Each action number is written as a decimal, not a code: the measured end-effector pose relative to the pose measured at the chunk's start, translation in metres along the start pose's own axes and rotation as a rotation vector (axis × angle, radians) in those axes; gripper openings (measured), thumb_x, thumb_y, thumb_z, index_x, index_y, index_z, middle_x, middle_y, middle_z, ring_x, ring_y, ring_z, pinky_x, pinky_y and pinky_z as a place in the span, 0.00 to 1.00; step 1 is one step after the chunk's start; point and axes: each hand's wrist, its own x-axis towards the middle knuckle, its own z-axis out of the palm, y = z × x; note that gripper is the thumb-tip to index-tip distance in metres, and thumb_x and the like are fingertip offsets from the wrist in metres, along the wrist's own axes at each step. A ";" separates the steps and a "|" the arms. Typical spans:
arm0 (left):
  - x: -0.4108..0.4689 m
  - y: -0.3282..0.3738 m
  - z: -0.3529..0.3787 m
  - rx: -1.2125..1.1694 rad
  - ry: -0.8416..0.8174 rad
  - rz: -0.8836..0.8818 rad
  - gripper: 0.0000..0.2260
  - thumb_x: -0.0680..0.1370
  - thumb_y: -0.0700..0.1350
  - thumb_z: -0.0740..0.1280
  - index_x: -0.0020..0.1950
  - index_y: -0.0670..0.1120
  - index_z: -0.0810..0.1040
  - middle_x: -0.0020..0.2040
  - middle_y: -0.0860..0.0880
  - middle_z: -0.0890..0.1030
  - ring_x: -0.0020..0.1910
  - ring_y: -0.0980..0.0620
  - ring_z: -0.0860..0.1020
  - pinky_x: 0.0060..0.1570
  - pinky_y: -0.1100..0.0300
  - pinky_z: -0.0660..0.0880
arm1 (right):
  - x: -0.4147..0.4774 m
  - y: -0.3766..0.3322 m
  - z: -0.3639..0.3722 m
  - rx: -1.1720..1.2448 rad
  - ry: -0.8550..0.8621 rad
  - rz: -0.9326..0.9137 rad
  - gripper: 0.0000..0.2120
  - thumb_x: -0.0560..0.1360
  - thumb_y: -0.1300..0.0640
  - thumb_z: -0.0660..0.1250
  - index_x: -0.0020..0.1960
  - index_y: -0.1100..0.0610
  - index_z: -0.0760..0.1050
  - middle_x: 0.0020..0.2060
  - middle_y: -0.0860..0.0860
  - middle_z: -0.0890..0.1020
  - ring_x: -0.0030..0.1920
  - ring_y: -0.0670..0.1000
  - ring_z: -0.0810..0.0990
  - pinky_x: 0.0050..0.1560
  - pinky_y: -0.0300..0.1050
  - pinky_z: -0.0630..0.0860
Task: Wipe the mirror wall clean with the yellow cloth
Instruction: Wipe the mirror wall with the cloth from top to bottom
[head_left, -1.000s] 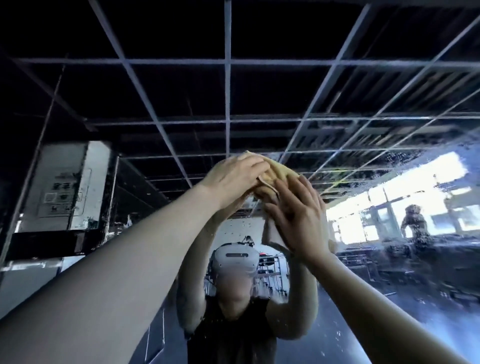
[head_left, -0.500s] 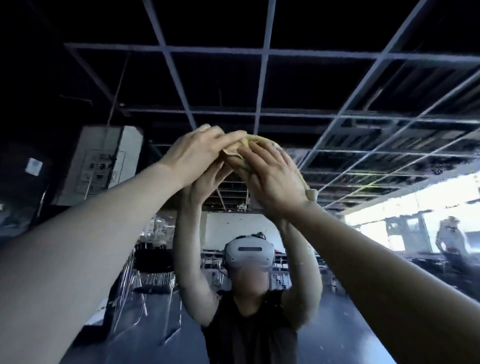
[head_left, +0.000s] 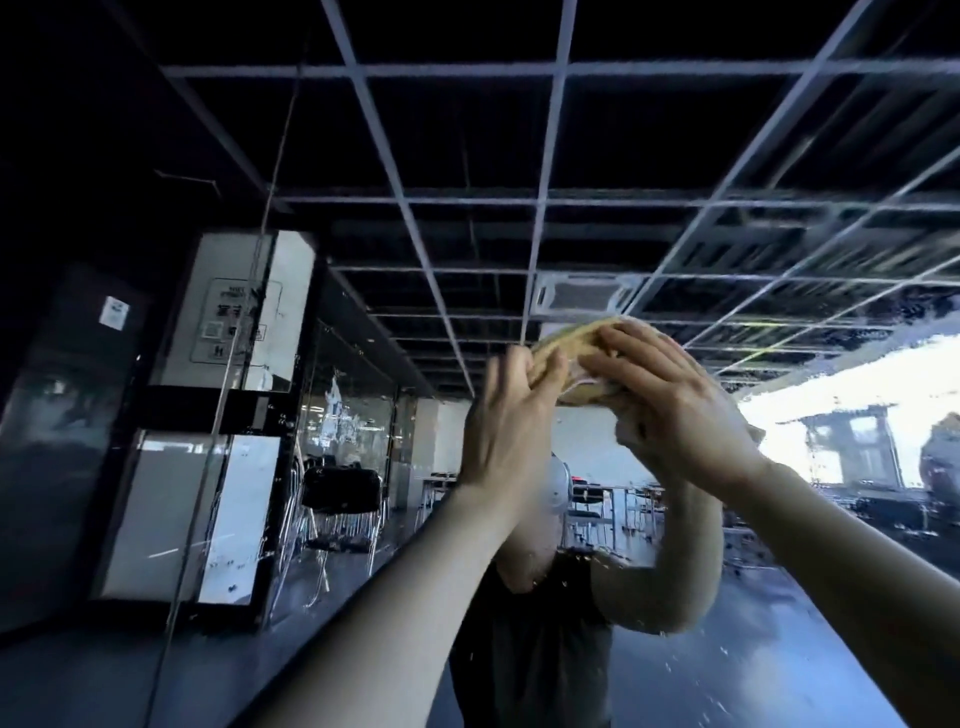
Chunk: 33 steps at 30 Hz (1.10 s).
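The yellow cloth is bunched against the mirror wall above head height. My right hand lies over the cloth with fingers spread and presses it to the glass. My left hand stands upright at the cloth's left edge, fingers straight and touching it. Both hands cover most of the cloth. The mirror shows my own reflection in a dark top, with raised arms meeting my hands.
Water droplets and streaks speckle the glass at lower right. A vertical panel seam runs down the left. Reflected are a ceiling grid, chairs, bright windows and another person at far right.
The cloth and both hands slid to the right and a little lower on the glass. My left hand moved from on top of the cloth to its left edge, fingers straightening.
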 end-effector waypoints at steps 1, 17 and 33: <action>0.001 0.007 0.003 0.028 -0.055 0.008 0.14 0.80 0.59 0.54 0.51 0.50 0.68 0.46 0.52 0.68 0.41 0.52 0.70 0.37 0.59 0.68 | -0.012 0.001 -0.005 0.011 0.023 0.050 0.26 0.67 0.67 0.64 0.65 0.56 0.75 0.67 0.56 0.73 0.71 0.55 0.66 0.67 0.60 0.66; 0.058 -0.087 -0.112 0.141 -0.157 0.042 0.13 0.76 0.63 0.60 0.48 0.55 0.71 0.44 0.56 0.70 0.44 0.55 0.72 0.44 0.57 0.68 | 0.050 -0.123 0.069 0.095 0.014 0.211 0.34 0.64 0.67 0.59 0.71 0.57 0.68 0.67 0.59 0.72 0.71 0.57 0.62 0.72 0.52 0.53; 0.030 -0.144 -0.138 0.323 0.194 0.034 0.12 0.79 0.44 0.62 0.58 0.56 0.80 0.48 0.48 0.74 0.48 0.47 0.70 0.47 0.51 0.74 | 0.120 -0.151 0.095 0.160 -0.090 -0.107 0.24 0.70 0.64 0.55 0.63 0.60 0.76 0.62 0.57 0.77 0.67 0.57 0.71 0.69 0.50 0.61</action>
